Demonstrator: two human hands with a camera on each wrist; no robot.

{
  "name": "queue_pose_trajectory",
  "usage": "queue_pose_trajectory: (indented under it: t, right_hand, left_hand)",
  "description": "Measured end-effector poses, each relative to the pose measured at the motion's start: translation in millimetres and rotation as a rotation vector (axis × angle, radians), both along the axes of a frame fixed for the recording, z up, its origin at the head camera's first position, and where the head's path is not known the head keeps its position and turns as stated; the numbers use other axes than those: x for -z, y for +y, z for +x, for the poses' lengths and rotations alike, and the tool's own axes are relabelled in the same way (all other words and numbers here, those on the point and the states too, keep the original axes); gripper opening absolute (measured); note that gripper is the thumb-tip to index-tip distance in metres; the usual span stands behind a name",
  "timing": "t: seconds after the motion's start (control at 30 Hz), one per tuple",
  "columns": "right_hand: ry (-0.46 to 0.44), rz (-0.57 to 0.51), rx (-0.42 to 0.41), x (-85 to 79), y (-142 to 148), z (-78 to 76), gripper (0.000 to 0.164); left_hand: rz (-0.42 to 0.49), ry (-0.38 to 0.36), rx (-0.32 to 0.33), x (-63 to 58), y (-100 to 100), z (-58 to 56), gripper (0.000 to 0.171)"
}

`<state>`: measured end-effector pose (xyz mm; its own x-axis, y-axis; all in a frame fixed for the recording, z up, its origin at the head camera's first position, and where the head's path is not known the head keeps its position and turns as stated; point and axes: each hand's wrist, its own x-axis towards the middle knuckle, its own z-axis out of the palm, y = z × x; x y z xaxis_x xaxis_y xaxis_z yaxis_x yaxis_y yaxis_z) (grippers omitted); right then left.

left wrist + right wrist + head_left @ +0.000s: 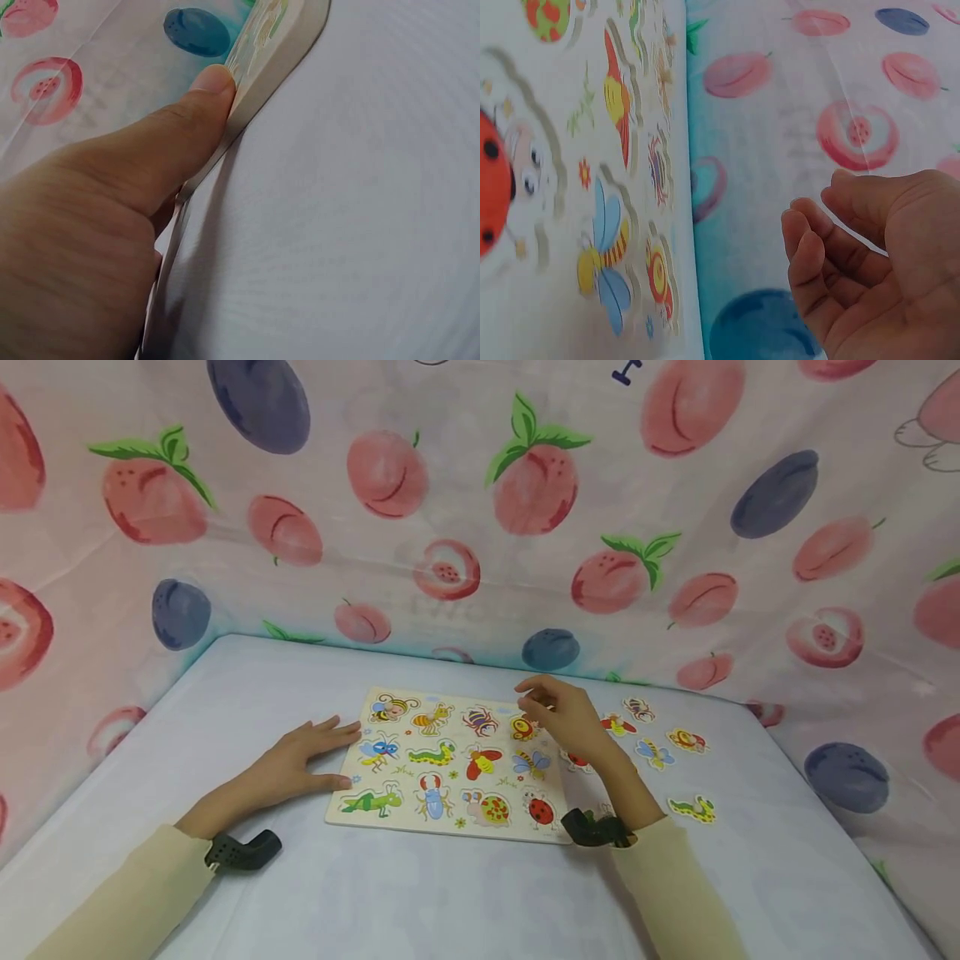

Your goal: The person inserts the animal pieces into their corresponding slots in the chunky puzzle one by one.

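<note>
A pale wooden puzzle board with rows of cartoon insects lies on the table. My left hand is spread at its left side, fingers straight. In the left wrist view the thumb presses along the board's edge. Over the far right corner my right hand hovers with loosely bent fingers; the right wrist view shows nothing between thumb and fingertips. Sunken outlines surround the bee picture and others nearby. Partly covered by the right forearm, a loose ladybug piece lies beside the board.
Right of the board lie more loose pieces: a spider, a red-winged fly, a blue-winged bee, a red-and-yellow insect and a green caterpillar. A fruit-printed cloth rises behind the white table.
</note>
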<state>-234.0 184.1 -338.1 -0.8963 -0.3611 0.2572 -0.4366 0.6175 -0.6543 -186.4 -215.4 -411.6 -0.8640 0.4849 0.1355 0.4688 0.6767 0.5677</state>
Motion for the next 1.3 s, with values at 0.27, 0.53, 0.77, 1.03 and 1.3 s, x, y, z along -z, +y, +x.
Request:
queue_pose_trajectory:
  t: [0.27, 0.53, 0.77, 1.03, 1.3]
  right_hand:
    - [0.04, 0.005, 0.093, -1.4, 32.2, -4.2, 0.022]
    - [0.048, 0.029, 0.234, 12.1, 74.8, -17.8, 0.03]
    - [0.052, 0.095, 0.327, 17.5, 111.2, -21.8, 0.035]
    - [0.009, 0.115, 0.438, 24.8, 137.1, -34.3, 0.039]
    - [-0.026, 0.188, 0.476, 35.8, 161.7, -45.2, 0.035]
  left_hand:
    - [0.016, 0.013, 0.008, 3.1, -4.0, 0.2, 0.076]
    - [0.035, 0.0, 0.007, 3.8, -2.7, 2.9, 0.076]
    - [0.021, 0.002, 0.006, 1.9, -1.3, 3.7, 0.076]
    - [0.018, 0.014, 0.012, 1.1, -1.8, 2.2, 0.076]
    - [0.014, 0.019, 0.012, 1.1, -0.5, 0.8, 0.077]
